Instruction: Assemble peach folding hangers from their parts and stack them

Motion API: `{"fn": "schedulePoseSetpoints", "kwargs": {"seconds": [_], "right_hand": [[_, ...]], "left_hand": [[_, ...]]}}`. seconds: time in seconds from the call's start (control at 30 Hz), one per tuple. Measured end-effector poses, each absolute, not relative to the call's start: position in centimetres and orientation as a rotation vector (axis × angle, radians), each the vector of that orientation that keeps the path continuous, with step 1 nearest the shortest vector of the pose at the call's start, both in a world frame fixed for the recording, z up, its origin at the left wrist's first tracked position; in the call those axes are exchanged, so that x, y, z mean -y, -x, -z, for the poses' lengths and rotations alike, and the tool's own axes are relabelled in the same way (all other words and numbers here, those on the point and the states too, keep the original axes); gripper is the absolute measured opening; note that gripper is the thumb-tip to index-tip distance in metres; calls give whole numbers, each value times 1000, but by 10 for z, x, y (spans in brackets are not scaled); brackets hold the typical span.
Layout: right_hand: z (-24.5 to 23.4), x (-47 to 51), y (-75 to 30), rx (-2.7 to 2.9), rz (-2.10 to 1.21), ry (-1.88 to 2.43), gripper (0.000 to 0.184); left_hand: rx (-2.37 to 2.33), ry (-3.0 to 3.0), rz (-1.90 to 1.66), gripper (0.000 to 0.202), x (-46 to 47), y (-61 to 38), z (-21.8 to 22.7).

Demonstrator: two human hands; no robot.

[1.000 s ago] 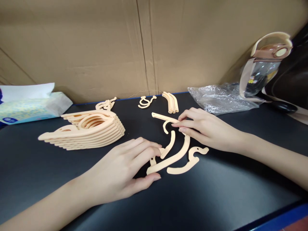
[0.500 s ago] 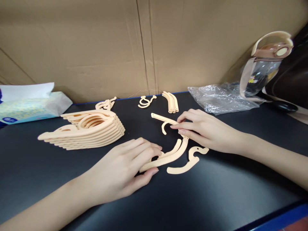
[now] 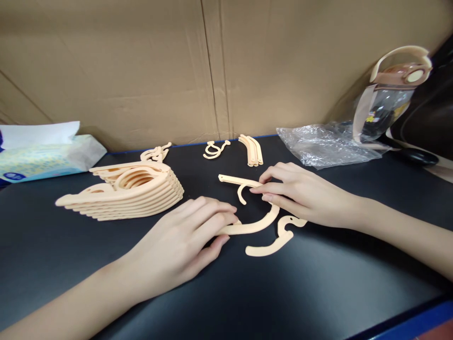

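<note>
While the left hand (image 3: 177, 245) pinched one end of a curved arm (image 3: 260, 223) on the table (image 3: 318, 283), the right hand (image 3: 300, 193) gripped a hooked bar (image 3: 235, 180) just beyond.

Tissue pack (image 3: 42, 156) far left, crumpled plastic bag (image 3: 318, 144) and bottle (image 3: 385, 101) far right.

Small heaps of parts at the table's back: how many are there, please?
3: hooks behind the hanger stack, a hook pair at the middle, strips just right of it. Some may be hidden.
</note>
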State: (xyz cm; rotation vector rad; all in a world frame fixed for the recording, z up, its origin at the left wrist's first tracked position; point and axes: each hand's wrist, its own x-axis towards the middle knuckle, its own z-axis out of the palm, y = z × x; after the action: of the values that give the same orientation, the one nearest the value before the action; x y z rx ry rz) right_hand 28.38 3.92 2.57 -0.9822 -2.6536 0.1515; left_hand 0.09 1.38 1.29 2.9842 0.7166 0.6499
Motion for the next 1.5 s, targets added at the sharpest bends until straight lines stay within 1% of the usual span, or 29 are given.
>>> {"fn": "schedulePoseSetpoints", "kwargs": {"seconds": [0.13,0.4,0.67,0.93,1.27,1.5], "right_hand": [[-26,-39,-284,2667,-152,984,35],[-28,-36,-281,2736,-121,954,37],[-30,-33,-278,2747,-129,952,36],[-30,-28,-275,2752,-122,858,34],[-29,-23,-272,2795,-85,789,35],[-31,-11,-264,2858,-262,584,41]], "left_hand": [[-889,-3098,-736,12,-16,-1,-13],[-979,-3121,-762,18,-16,0,-11],[-997,-3079,-642,26,-19,0,-11],[-1034,-3127,-576,34,-21,-1,-13],[-1025,-3078,-614,32,-19,1,-15],[-1045,-2892,-690,26,-19,2,-12]]}}
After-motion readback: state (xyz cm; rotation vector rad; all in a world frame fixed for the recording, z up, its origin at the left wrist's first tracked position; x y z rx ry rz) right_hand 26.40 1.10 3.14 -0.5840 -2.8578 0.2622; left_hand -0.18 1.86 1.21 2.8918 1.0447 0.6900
